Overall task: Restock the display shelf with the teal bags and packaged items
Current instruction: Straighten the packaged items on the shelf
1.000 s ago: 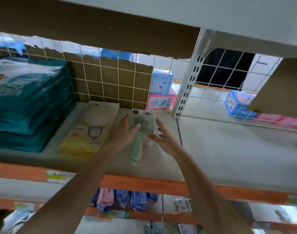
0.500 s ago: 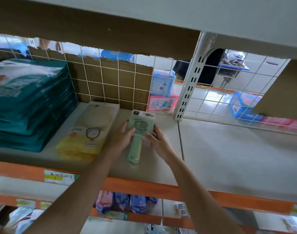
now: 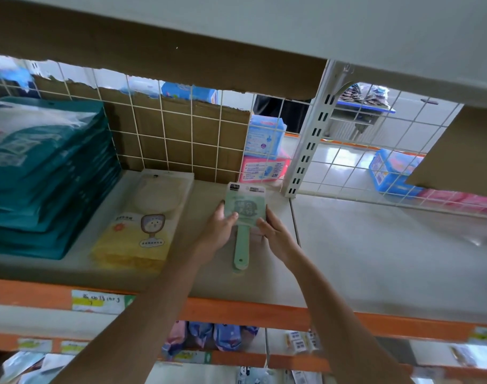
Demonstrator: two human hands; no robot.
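Both hands pinch the green packaged brush (image 3: 243, 217) lying on the shelf (image 3: 375, 259): left hand (image 3: 219, 230) at its left edge, right hand (image 3: 275, 232) opposite. Its handle points near.

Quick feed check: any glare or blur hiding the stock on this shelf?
Head view, left: glare whitens the top teal bag, washing out part of its print. Head view, centre: the green brush pack, held by the left hand and right hand, is fairly sharp, its label unreadable. Head view, right edge: the pink packs smear with blur.
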